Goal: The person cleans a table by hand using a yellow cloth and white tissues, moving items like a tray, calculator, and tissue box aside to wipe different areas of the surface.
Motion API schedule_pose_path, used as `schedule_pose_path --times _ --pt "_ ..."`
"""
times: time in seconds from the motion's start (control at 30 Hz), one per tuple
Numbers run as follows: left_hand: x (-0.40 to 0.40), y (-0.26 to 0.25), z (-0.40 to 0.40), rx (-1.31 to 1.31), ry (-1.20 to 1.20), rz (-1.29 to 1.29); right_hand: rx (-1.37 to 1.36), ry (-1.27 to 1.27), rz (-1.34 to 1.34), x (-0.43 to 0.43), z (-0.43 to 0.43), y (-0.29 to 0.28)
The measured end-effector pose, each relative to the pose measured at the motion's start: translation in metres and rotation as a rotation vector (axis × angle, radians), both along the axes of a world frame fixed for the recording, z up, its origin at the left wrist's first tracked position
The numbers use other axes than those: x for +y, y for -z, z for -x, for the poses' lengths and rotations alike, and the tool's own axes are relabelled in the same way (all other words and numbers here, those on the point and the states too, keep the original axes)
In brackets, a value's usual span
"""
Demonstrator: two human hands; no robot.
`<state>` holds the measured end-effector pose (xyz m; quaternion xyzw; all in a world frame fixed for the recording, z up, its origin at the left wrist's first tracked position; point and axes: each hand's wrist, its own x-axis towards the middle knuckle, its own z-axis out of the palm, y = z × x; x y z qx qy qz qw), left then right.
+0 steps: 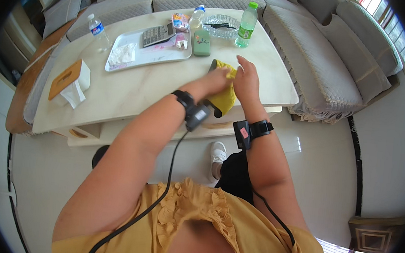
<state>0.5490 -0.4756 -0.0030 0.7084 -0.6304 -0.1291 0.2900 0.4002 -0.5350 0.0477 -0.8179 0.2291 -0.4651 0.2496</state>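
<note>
A yellow cloth item with dark edging (226,99) hangs between my hands at the front edge of the marble-topped coffee table (148,89). My left hand (216,80) is closed on its upper part, slightly blurred. Beside it on the right, my right hand (246,78) has its thumb and fingers near the cloth's edge; whether it grips the cloth is unclear. Just beyond the hands lies a green case with a flower picture (202,44). Each wrist wears a black strap with a small cabled device.
On the table stand a white tray (148,61) with a calculator (158,35), a wooden-lidded tissue box (71,79), a water bottle (98,32), another clear bottle (197,17), a glass ashtray (219,32) and a green-capped bottle (246,25). Grey sofas (206,0) surround its far side.
</note>
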Motion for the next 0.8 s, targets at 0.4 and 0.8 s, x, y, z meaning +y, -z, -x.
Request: schedule_pose_path --times 0.4,0.8 --pt "0.208 -0.001 -0.069 -0.39 -0.539 -0.197 0.826 0.132 0.034 0.045 -0.024 0.015" --pt "0.212 -0.004 -0.05 -0.318 -0.57 -0.078 1.103 0.045 0.25 -0.094 -0.123 0.042"
